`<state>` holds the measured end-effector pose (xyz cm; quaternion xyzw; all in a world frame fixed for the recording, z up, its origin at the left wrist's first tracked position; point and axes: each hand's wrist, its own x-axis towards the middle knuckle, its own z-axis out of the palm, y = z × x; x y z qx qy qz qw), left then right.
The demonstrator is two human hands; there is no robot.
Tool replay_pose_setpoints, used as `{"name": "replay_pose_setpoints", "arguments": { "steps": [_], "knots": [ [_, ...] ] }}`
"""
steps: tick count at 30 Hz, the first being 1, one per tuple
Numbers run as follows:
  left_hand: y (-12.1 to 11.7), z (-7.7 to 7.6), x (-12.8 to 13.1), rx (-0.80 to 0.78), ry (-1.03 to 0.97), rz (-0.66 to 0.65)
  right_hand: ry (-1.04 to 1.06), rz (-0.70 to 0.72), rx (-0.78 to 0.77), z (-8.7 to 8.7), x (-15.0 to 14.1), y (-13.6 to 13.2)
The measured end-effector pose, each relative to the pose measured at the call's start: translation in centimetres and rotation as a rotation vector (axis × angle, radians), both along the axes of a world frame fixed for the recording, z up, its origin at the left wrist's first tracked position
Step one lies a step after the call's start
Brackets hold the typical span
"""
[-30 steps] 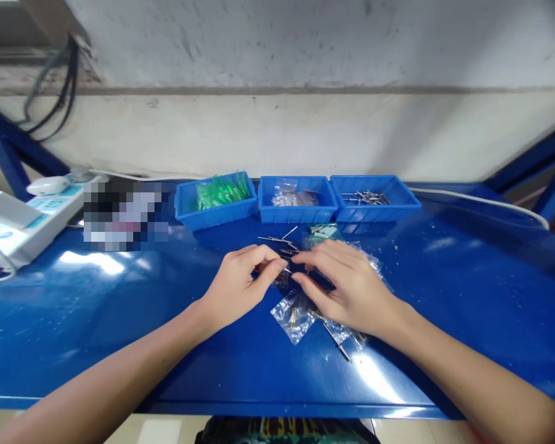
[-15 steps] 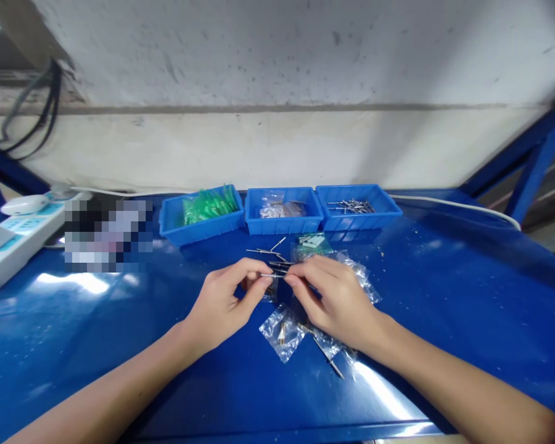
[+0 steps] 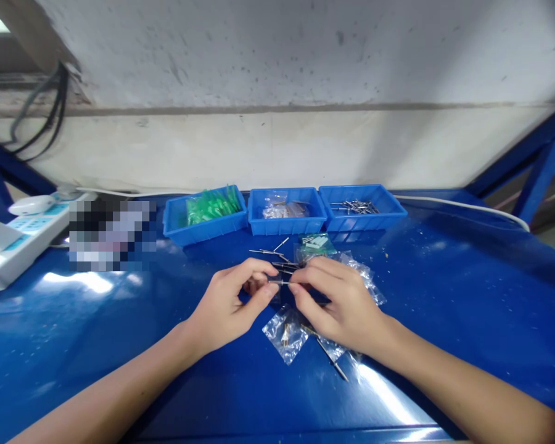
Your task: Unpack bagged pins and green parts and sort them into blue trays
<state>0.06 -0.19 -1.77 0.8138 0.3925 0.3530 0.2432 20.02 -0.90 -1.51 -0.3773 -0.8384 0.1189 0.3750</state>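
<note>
One slim metal pin (image 3: 284, 283) spans the space between the hands above the blue table (image 3: 203, 394), its ends hard to make out. The right hand (image 3: 345, 299) pinches one end; the left hand (image 3: 229, 302) has thumb and forefinger slightly parted at the other, its grip unclear. Clear bags (image 3: 275, 336) lie partly hidden by the right hand.

My left hand (image 3: 235, 302) and right hand (image 3: 335, 299) nearly meet, thumbs and forefingers drawn close, both forearms angling inward from below.
</note>
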Motion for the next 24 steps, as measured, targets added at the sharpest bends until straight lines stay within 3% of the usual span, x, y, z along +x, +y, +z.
{"name": "replay_pose_setpoints", "arguments": {
  "steps": [8, 15, 24],
  "knots": [
    [-0.24, -0.05, 0.1, 0.005, 0.036, -0.027, 0.114, 0.023, -0.042, -0.13, -0.35, -0.19],
    [-0.07, -0.06, -0.08, -0.012, 0.106, 0.042, 0.051, -0.02, -0.114, -0.23, -0.05, 0.0],
    [-0.06, -0.06, -0.03, -0.039, 0.091, 0.008, -0.074, 0.0, -0.006, -0.58, -0.27, 0.01]
  ]
}}
